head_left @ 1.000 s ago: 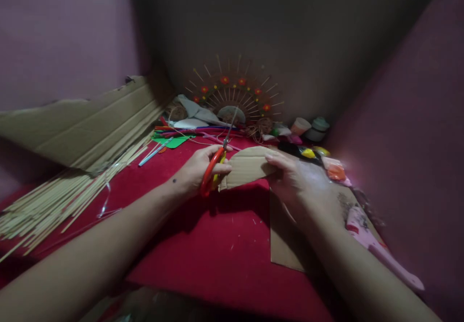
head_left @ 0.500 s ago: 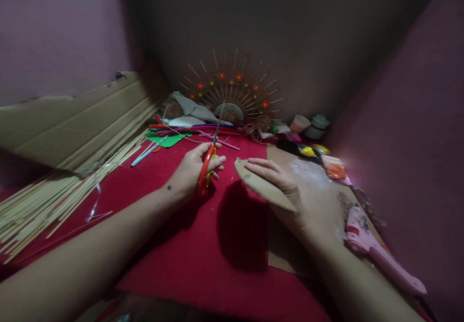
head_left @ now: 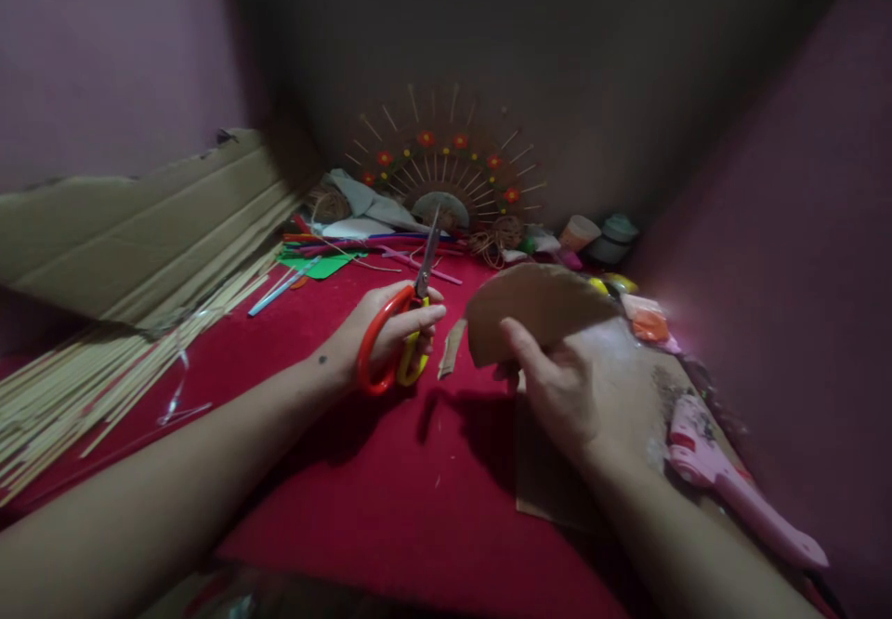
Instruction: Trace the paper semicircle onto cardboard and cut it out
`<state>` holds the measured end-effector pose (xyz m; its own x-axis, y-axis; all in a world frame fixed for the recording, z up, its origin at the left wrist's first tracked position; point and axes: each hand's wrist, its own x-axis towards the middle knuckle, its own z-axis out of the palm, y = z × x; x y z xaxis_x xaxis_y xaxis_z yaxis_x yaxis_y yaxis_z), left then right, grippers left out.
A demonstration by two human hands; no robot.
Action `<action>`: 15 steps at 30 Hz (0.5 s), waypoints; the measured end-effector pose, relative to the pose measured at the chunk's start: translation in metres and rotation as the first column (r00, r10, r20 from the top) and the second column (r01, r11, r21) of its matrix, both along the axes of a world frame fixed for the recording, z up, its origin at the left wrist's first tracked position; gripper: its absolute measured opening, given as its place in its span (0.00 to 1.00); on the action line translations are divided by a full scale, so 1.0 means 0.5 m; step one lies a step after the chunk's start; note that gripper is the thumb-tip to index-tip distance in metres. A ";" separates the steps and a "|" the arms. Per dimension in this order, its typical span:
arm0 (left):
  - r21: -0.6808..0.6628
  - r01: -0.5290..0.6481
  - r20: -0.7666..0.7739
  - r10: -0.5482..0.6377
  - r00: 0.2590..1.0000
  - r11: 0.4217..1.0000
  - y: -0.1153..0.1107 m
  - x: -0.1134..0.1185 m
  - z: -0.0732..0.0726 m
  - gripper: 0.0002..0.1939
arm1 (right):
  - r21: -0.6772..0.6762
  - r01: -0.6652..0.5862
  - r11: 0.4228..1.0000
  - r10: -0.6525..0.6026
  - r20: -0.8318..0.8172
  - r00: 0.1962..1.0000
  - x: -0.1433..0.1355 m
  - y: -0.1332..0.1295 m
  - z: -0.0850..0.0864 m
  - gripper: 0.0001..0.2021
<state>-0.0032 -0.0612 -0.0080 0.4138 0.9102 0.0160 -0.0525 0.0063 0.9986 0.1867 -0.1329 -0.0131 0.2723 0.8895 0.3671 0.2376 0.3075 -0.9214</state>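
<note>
My left hand is closed on a pair of scissors with red and yellow handles, the blades pointing away from me. In my right hand is a half-round piece of brown cardboard, pinched at its lower edge with the thumb on the near face. A small cardboard strip shows between the scissors and the piece; whether it touches the cloth I cannot tell. Beneath both hands spreads a red cloth.
Thin sticks and a cardboard sheet lie at the left. Behind stands a fan-shaped decoration with red flowers, near twine and pipe cleaners. A pink glue gun rests at the right, by a flat cardboard piece.
The cardboard piece has turned from nearly edge-on to show its broad face, with my right thumb on it. The scissors have tilted, and the small strip has come into view.
</note>
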 end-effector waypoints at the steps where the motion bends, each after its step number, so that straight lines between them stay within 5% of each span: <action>1: 0.059 0.002 -0.062 0.002 0.998 0.998 0.001 -0.004 -0.004 0.16 | -0.059 0.032 0.998 -0.039 -0.118 0.992 0.000 0.006 0.001 0.16; 4: 0.318 0.139 -0.283 -0.045 0.958 0.938 0.003 -0.018 -0.014 0.13 | -0.079 0.038 0.996 -0.069 -0.441 0.895 0.008 0.032 -0.006 0.13; 7: 0.508 0.370 -0.495 -0.088 0.864 0.778 0.000 -0.025 -0.010 0.12 | -0.057 -0.010 0.998 -0.026 -0.599 0.800 0.024 0.056 -0.022 0.11; 10: 0.519 0.483 -0.625 -0.073 0.777 0.705 -0.010 -0.025 0.006 0.09 | -0.043 0.032 0.999 -0.052 -0.631 0.774 0.034 0.065 -0.028 0.10; 15: 0.384 0.576 -0.792 -0.064 0.607 0.722 -0.021 -0.027 0.023 0.16 | -0.027 0.089 0.996 -0.086 -0.633 0.769 0.042 0.067 -0.016 0.10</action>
<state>-0.0170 -0.0717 0.0035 0.7845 0.6195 0.0288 0.5184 -0.6805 0.5178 0.2074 -0.0995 -0.0209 0.5206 0.8493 0.0874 -0.3731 0.3184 -0.8715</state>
